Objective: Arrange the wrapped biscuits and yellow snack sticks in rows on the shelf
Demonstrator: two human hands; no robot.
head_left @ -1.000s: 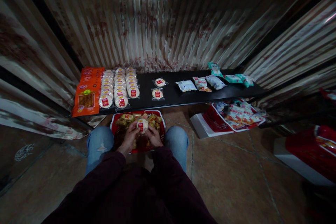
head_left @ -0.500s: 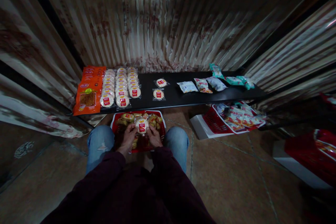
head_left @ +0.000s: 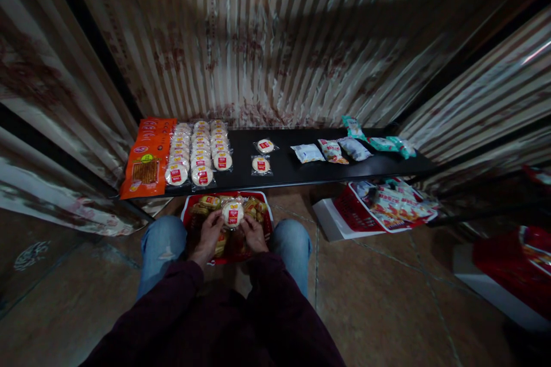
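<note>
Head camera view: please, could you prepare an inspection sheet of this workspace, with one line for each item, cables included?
Surface: black shelf, partly in shadow.
Things in work: round wrapped snack, held above the near red basket; columns of similar snacks at shelf left, two more set apart.
Clutter: small snack bags, loosely spread; orange packet at left end.
Hands: left and right both hold the round wrapped snack.
Cables: nothing seen.
Surroundings: pleated cloth behind; tiled floor.
</note>
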